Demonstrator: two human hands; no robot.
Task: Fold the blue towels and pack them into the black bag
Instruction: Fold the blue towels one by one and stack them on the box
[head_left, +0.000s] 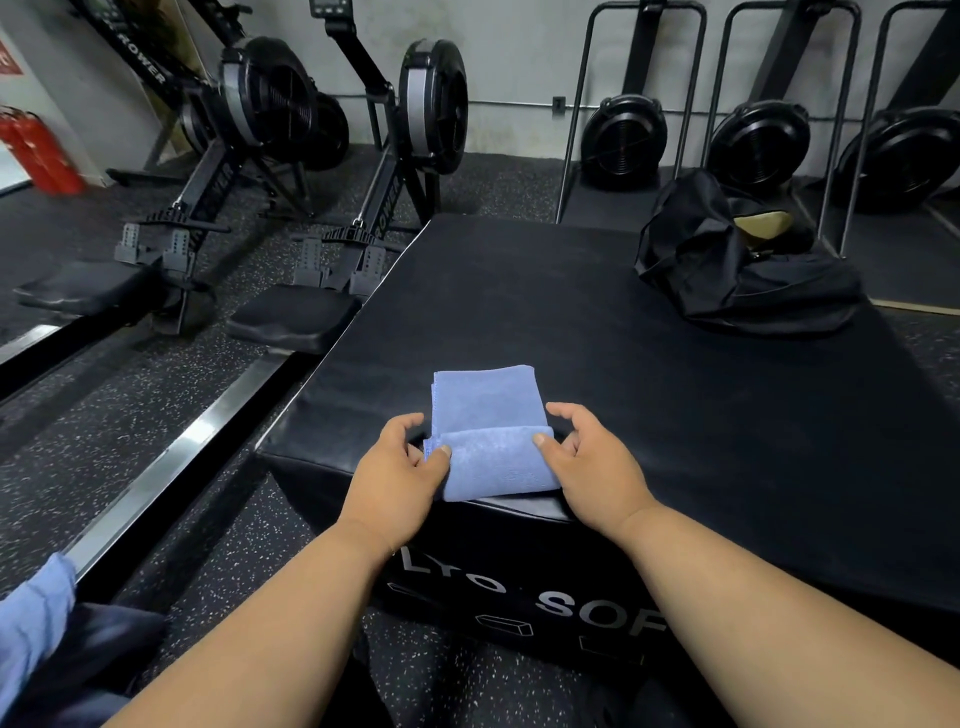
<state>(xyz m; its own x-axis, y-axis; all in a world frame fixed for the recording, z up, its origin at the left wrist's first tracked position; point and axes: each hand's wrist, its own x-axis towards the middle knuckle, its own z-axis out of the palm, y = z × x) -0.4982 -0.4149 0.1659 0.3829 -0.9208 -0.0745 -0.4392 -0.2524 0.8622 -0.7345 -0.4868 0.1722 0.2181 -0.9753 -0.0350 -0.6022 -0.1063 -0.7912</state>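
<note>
Both hands pinch blue towel (488, 436) on black box (675, 395); black bag (727, 270) beyond, rowers (270, 171) left.

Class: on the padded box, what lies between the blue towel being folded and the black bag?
Nothing: the head view shows only bare black box top between the blue towel and the black bag.

Speckled rubber floor (156, 452), grey wall (519, 62), rowing machines (270, 171), black foam box (675, 415).
</note>
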